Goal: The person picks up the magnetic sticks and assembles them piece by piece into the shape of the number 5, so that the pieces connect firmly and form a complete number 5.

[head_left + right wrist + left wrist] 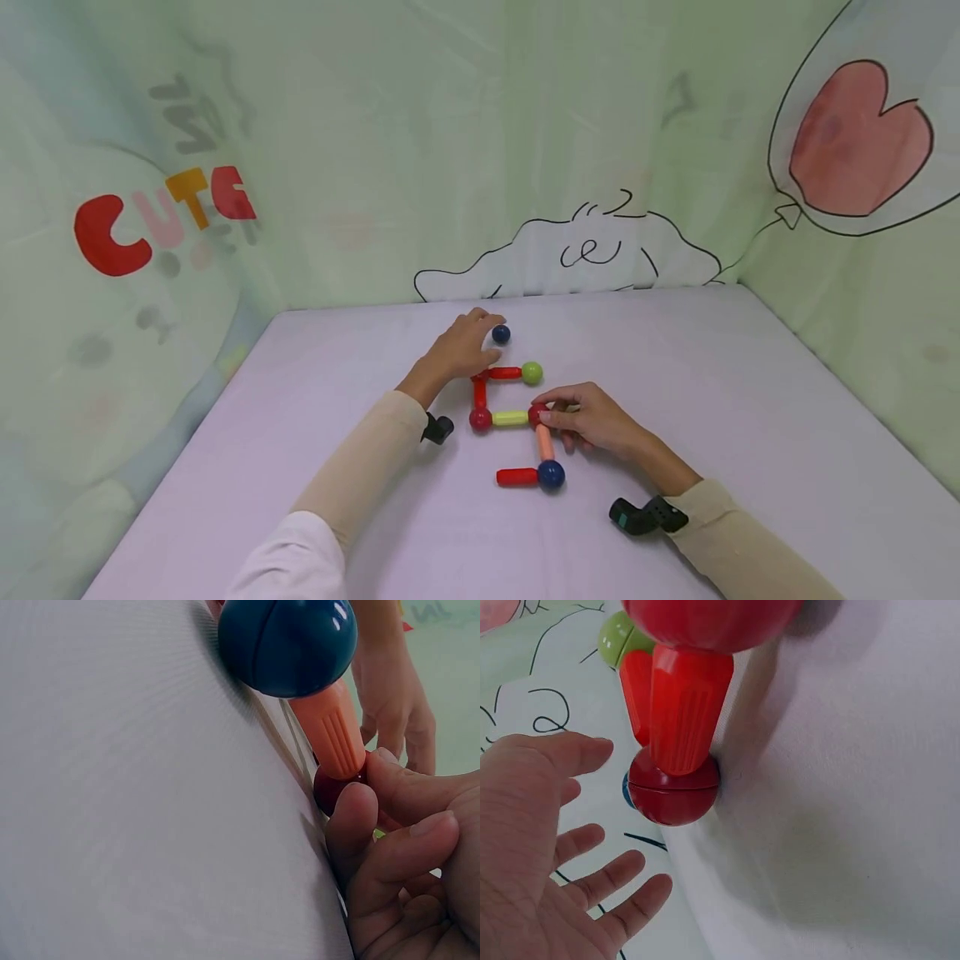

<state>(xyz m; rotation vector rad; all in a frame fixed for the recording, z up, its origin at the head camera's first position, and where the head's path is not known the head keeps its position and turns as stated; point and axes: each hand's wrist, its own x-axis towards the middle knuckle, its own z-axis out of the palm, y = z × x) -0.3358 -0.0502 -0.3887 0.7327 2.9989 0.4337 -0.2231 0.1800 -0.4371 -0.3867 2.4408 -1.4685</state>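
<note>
A chain of magnetic rods and balls lies on the table, bent at its corners. My right hand (598, 417) pinches the red corner ball (535, 412) where a yellow rod (511, 417) meets an orange rod (544, 442). At the far end, my left hand (459, 346) spreads its fingers beside a separate blue ball (501, 334); the left wrist view shows that hand holding nothing. Under it, a red ball (673, 796) is mostly hidden in the head view. From there one red rod (506, 372) leads to a green ball (532, 372), another to a red ball (481, 419).
The chain's near end has a larger blue ball (551, 475) and a red rod (517, 477) pointing left. Both wrists carry black cameras (647, 516). A pale cloth covers the table (675, 350), and printed curtains (337, 167) stand behind and at the sides.
</note>
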